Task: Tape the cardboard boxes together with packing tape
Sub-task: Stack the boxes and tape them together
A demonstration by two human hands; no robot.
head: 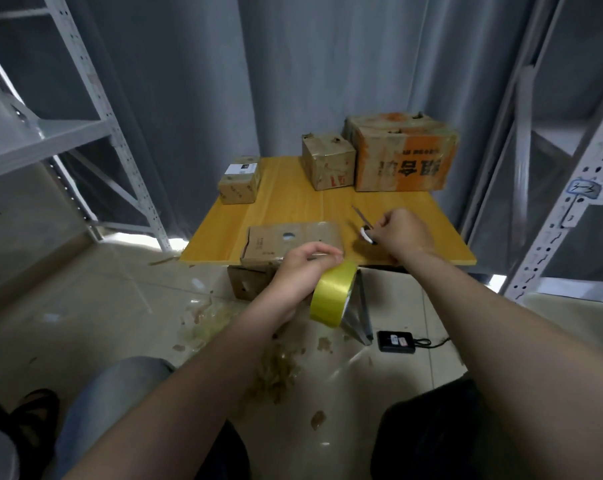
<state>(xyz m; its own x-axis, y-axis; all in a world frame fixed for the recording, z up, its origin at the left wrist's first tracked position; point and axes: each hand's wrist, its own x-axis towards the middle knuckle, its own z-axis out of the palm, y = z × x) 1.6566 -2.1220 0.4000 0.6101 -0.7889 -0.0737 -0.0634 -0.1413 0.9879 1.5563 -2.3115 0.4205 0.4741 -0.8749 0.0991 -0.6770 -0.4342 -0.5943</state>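
A flat cardboard box [286, 242] with a round hole lies at the near edge of the yellow wooden table [293, 202]. My left hand [301, 271] grips a yellow roll of packing tape [333, 294] just in front of that box, below the table edge. My right hand [402, 233] holds a pair of scissors [364, 223] by the white handle, blades pointing away over the table, to the right of the flat box.
At the table's back stand a big orange-printed box [402, 155], a smaller brown box [327, 161] and a labelled box [239, 181] at the left. Another box [248, 282] sits under the table. Tape scraps [275, 370] and a black device [396, 341] lie on the floor. Metal shelving [85, 133] flanks both sides.
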